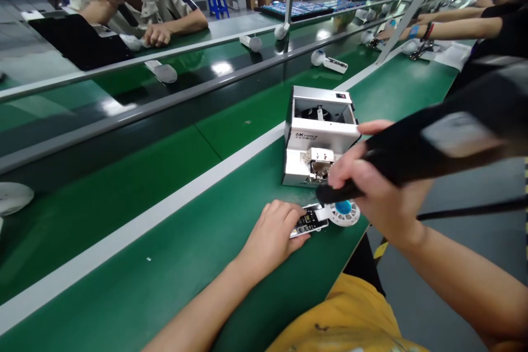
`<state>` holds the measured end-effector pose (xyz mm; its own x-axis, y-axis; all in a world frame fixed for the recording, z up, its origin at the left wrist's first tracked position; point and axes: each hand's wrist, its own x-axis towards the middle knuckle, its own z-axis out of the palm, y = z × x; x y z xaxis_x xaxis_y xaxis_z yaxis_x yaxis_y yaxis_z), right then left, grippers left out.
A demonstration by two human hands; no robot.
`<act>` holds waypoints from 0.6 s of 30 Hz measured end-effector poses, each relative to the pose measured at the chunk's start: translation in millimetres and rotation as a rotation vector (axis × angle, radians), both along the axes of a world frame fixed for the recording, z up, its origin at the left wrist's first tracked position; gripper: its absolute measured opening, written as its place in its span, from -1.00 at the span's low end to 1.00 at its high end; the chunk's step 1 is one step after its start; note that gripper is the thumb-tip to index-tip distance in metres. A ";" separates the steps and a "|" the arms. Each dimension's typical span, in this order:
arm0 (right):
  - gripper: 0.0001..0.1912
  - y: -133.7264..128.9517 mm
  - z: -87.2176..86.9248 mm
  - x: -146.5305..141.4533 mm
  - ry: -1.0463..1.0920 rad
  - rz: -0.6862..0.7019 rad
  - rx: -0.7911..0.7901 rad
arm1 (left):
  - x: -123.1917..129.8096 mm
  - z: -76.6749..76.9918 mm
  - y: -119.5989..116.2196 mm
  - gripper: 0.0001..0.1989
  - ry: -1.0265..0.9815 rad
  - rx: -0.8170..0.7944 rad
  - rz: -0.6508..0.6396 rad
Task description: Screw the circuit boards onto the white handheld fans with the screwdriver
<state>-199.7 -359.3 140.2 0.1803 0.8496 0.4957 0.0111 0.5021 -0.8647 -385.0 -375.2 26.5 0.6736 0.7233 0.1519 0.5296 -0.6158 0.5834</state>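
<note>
My right hand (381, 192) is wrapped round a black electric screwdriver (412, 146), which is blurred and slants down to the left. Its dark tip end is in front of the silver screw feeder (297, 146), near the feeder's front. My left hand (272, 231) rests on the green bench with fingers and thumb gripping a white housing that holds a black circuit board (309, 221). Joined to that housing is a round white head (345, 214) with a blue centre, partly hidden behind my right hand and the screwdriver.
A green conveyor (173, 137) runs beyond a white strip, carrying several white devices, one of them an open white unit (330, 62). Across it sits a person near a black tray (82, 38). Other people's arms work at far right. A dark cable (470, 208) hangs at right.
</note>
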 end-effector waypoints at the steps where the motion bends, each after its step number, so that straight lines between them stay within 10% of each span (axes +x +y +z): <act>1: -0.70 1.2 6.6 1.5 0.031 -0.041 0.055 | 0.1 -0.6 0.1 -0.64 -0.001 0.005 -0.001; 10: -0.80 25.9 10.8 -6.4 0.040 -0.207 0.209 | -0.4 -1.5 0.3 -0.63 -0.015 0.039 0.006; 18: -0.73 -28.7 -0.7 7.9 0.042 0.157 -0.027 | 1.8 -0.5 1.2 -0.57 0.007 0.013 0.010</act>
<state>-191.8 -388.1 139.5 0.0647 0.8817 0.4674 -0.1024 0.4718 -0.8758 -383.3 -374.0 26.0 0.6677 0.7278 0.1561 0.5398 -0.6179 0.5717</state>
